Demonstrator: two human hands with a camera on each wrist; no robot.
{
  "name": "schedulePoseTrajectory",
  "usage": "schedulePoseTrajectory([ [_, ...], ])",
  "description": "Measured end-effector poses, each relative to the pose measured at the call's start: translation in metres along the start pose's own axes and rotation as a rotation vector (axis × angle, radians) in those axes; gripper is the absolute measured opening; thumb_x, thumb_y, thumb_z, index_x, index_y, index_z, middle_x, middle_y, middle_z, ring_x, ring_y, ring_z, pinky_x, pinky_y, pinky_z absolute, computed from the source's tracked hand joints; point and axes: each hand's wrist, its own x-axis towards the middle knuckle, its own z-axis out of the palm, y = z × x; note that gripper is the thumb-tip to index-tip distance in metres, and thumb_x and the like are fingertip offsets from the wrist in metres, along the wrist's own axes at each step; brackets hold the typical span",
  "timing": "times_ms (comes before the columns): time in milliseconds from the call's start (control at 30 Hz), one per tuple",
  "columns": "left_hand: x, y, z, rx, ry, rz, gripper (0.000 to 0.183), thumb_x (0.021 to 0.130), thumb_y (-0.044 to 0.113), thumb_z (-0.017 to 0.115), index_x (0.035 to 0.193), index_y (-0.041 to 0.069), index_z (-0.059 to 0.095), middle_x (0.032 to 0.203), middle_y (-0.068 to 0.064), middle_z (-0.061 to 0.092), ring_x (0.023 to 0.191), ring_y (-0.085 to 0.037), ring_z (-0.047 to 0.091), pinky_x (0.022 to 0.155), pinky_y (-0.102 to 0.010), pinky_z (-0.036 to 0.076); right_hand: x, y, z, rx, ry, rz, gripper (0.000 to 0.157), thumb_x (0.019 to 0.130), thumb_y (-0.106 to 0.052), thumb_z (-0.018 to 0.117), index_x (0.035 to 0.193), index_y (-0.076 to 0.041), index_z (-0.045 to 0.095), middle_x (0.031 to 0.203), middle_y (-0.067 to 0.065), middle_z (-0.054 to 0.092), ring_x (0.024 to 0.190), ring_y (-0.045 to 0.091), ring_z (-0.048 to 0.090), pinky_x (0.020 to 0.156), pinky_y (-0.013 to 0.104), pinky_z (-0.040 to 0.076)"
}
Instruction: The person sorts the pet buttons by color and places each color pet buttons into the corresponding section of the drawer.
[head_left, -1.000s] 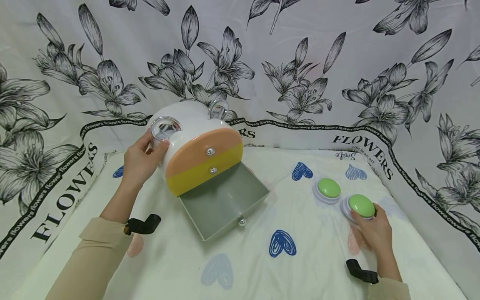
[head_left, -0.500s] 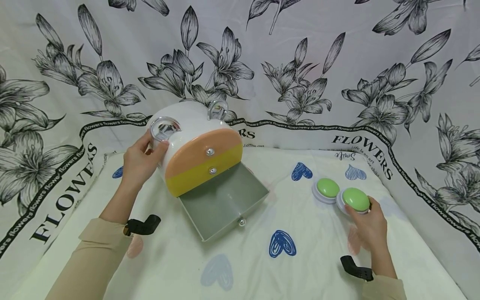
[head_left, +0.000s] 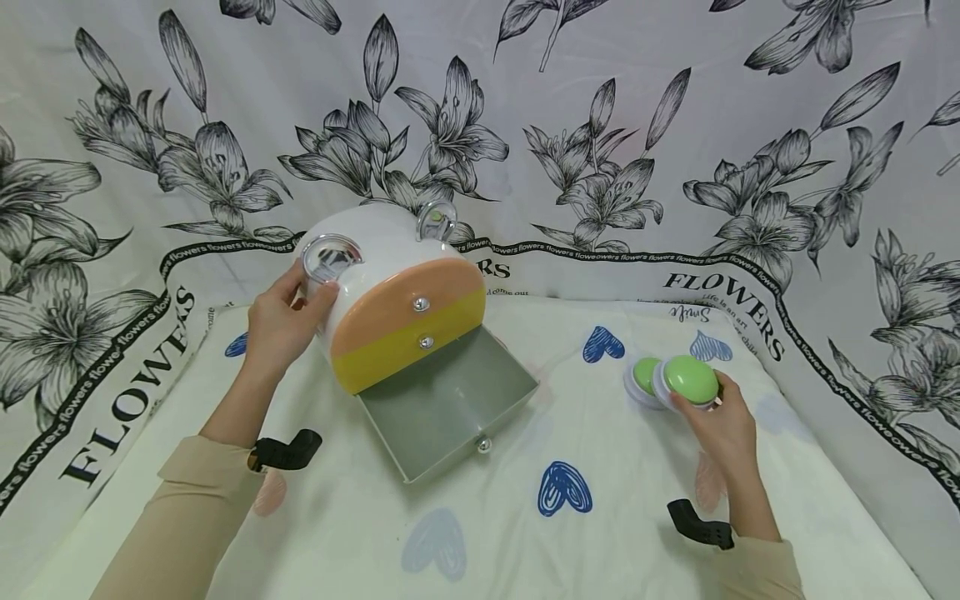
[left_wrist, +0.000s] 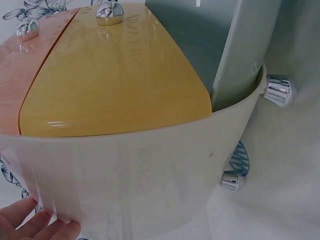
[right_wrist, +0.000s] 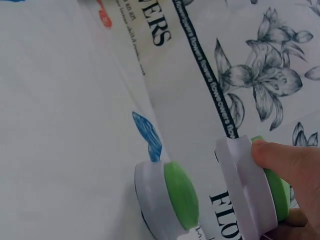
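On the left stands a small rounded drawer cabinet [head_left: 390, 232], white, with a silver ring at each top corner. Its orange drawer [head_left: 390, 307] and yellow drawer [head_left: 408, 350] are closed; the grey-green bottom drawer [head_left: 450, 400] is pulled out and bare inside. My left hand [head_left: 281, 325] rests on the cabinet's side, fingertips [left_wrist: 42, 220] against the white wall. My right hand [head_left: 723, 429] grips a round push button [head_left: 692, 379] with a green dome and white base, tilted and raised. Beside it, a matching button [right_wrist: 182, 195] sits on the cloth, partly hidden in the head view.
A pale cloth [head_left: 495, 533] printed with hearts covers the table. Behind it hangs a white curtain [head_left: 525, 192] with black flower drawings. The open drawer juts toward the middle of the table, its silver knob [head_left: 484, 443] facing front.
My right hand has lifted its push button up and to the left, so it now overlaps the other button in the head view. My left hand and the cabinet have stayed put.
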Motion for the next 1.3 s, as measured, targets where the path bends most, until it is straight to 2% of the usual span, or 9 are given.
schedulePoseTrajectory([
  [133, 0.000, -0.001, 0.000, -0.004, 0.001, 0.001, 0.070, 0.085, 0.055, 0.052, 0.143, 0.021, 0.035, 0.148, -0.002, 0.031, 0.136, -0.026, 0.029, 0.101, -0.043, 0.039, 0.000, -0.013, 0.007, 0.003, -0.020, -0.053, 0.093, 0.081, -0.048, 0.064, 0.145, 0.000, 0.017, 0.146, 0.025, 0.027, 0.131, 0.042, 0.030, 0.103, 0.053, 0.035],
  [400, 0.001, -0.001, 0.000, -0.007, 0.003, 0.001, 0.068, 0.085, 0.055, 0.052, 0.142, 0.021, 0.037, 0.148, -0.001, 0.032, 0.136, -0.025, 0.029, 0.102, -0.043, 0.039, -0.002, -0.034, 0.029, 0.013, -0.068, -0.186, 0.089, 0.080, -0.044, 0.068, 0.142, 0.002, 0.024, 0.141, 0.027, 0.035, 0.127, 0.041, 0.037, 0.101, 0.052, 0.038],
  [733, 0.001, 0.000, 0.001, -0.005, 0.003, -0.001, 0.070, 0.085, 0.055, 0.052, 0.144, 0.021, 0.034, 0.149, 0.001, 0.029, 0.136, -0.026, 0.028, 0.102, -0.043, 0.039, -0.003, -0.073, 0.058, 0.057, -0.104, -0.351, 0.081, 0.077, -0.030, 0.074, 0.137, 0.004, 0.032, 0.135, 0.025, 0.043, 0.124, 0.039, 0.042, 0.099, 0.051, 0.042],
  [1300, 0.001, 0.001, 0.000, -0.009, -0.002, -0.004, 0.070, 0.085, 0.055, 0.052, 0.143, 0.020, 0.035, 0.150, 0.001, 0.027, 0.136, -0.025, 0.027, 0.103, -0.043, 0.038, -0.021, -0.131, 0.093, 0.116, -0.216, -0.487, 0.076, 0.074, -0.027, 0.077, 0.134, -0.001, 0.040, 0.132, 0.016, 0.048, 0.121, 0.030, 0.048, 0.098, 0.042, 0.046],
])
